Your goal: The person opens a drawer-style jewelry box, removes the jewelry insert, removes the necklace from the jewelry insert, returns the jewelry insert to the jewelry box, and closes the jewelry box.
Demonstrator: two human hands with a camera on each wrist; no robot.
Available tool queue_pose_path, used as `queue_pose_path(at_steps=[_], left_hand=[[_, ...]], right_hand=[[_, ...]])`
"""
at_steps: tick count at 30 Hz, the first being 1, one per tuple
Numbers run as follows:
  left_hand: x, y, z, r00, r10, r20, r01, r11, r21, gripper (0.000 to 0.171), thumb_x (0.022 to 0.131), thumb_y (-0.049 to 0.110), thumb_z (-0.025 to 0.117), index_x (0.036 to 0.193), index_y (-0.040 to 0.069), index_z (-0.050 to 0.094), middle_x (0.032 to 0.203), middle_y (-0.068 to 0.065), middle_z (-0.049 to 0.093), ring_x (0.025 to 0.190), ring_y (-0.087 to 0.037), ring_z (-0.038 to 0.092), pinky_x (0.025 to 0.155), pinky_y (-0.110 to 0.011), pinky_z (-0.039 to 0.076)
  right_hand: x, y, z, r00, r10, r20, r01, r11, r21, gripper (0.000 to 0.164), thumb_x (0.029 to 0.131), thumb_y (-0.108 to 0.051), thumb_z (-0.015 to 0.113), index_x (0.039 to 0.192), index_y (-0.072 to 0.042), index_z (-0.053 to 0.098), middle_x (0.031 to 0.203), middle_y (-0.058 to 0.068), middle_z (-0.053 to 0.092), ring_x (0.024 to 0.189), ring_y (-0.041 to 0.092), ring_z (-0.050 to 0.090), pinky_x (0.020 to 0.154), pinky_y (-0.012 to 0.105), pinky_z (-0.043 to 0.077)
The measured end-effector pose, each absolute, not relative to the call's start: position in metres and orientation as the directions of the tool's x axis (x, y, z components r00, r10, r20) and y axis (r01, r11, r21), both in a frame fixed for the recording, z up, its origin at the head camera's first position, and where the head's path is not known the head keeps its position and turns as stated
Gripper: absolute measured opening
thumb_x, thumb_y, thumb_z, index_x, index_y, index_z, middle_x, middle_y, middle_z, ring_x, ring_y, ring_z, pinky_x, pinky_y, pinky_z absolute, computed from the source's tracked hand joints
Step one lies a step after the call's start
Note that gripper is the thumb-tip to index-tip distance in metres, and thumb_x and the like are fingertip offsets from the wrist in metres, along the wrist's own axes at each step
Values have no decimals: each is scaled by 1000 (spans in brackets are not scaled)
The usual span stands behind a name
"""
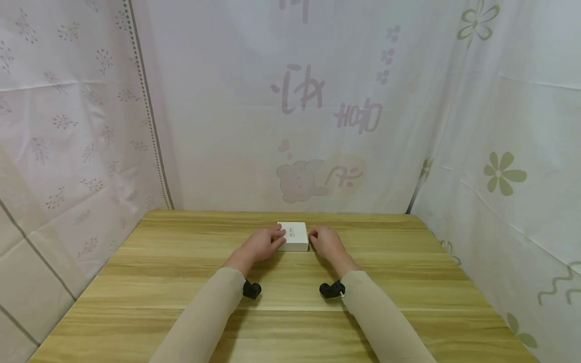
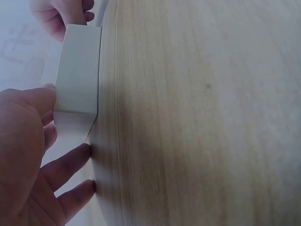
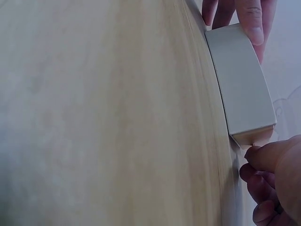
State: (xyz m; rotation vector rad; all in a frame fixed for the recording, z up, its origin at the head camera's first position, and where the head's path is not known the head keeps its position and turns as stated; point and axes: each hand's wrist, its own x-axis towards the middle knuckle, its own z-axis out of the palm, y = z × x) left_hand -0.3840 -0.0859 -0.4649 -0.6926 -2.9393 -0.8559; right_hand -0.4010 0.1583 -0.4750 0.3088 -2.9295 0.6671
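A small white box (image 1: 294, 233) with dark print on its lid lies flat near the far edge of the table. My left hand (image 1: 263, 243) holds its left end, the thumb on the top front edge and other fingers around the side. In the left wrist view, two lower fingertips (image 2: 84, 149) reach down to the tabletop. My right hand (image 1: 328, 242) is at the box's right end with its fingers curled. The right wrist view has the thumb (image 3: 263, 155) and index finger pinching right at that end face; what lies between their tips is hidden.
The wood-grain table (image 1: 290, 297) runs back to a pale printed curtain (image 1: 227, 126), with more curtain on both sides. Black wrist cameras (image 1: 251, 289) sit below both hands at the cuffs of the beige sleeves (image 1: 204, 312).
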Motion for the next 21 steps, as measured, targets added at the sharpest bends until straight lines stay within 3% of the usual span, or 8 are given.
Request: queue_pose_path(at_steps=[9, 21], left_hand=[[-385, -85, -465, -909, 405, 103, 398, 761, 512, 46, 116, 33, 59, 157, 14, 62, 173, -8, 47, 160, -34, 46, 133, -50, 38], [-382, -86, -463, -905, 411, 109, 405, 757, 513, 47, 116, 32, 58, 158, 12, 61, 173, -9, 46, 160, -34, 46, 133, -50, 38]], right_hand=[[-401, 159, -476, -972, -170, 160, -222, 888, -402, 15, 111, -16, 66, 111, -10, 80, 106, 7, 80, 101, 27, 74, 93, 47, 62], [-400, 164, -474, -970, -185, 157, -233, 895, -380, 19, 112, -17, 62, 115, -10, 80, 113, 10, 80, 106, 30, 75, 96, 49, 63]])
